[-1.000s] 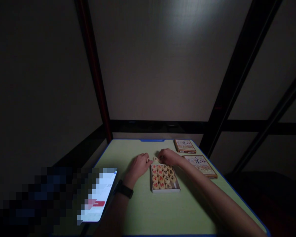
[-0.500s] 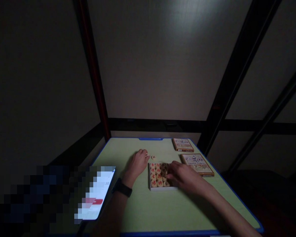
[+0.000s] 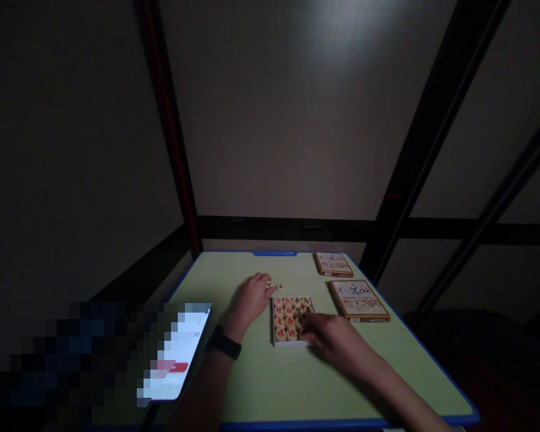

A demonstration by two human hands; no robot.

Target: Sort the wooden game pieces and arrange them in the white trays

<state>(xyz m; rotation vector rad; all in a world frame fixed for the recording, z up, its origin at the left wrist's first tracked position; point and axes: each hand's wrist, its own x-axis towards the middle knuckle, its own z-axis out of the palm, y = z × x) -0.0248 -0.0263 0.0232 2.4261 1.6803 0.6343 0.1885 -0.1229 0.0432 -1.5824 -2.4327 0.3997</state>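
Round wooden Chinese chess pieces fill a shallow white box [image 3: 292, 344] in rows. Red-marked pieces [image 3: 289, 312] take the left columns and dark-marked pieces [image 3: 299, 302] the right. My right hand [image 3: 337, 339] reaches over the box's near right part, its fingers curled down there; they hide the pieces beneath, and whatever they grip cannot be made out. Beyond the box's far left corner is my left hand [image 3: 252, 298], with a watch on its wrist. Its fingers are closed at a Chinese chess piece [image 3: 269, 284]. Another loose piece [image 3: 279, 287] lies just right of it.
Two printed flat game boxes lie at the right, a nearer one [image 3: 360, 300] and a farther one [image 3: 333, 264]. A lit, partly blurred screen [image 3: 184, 348] stands at the left. The green table [image 3: 270, 384] has a blue rim, with a wall behind it.
My right hand has moved nearer and slightly right across the box, uncovering dark-marked pieces in the far right rows. The left hand stays almost in place, with more of its piece showing.
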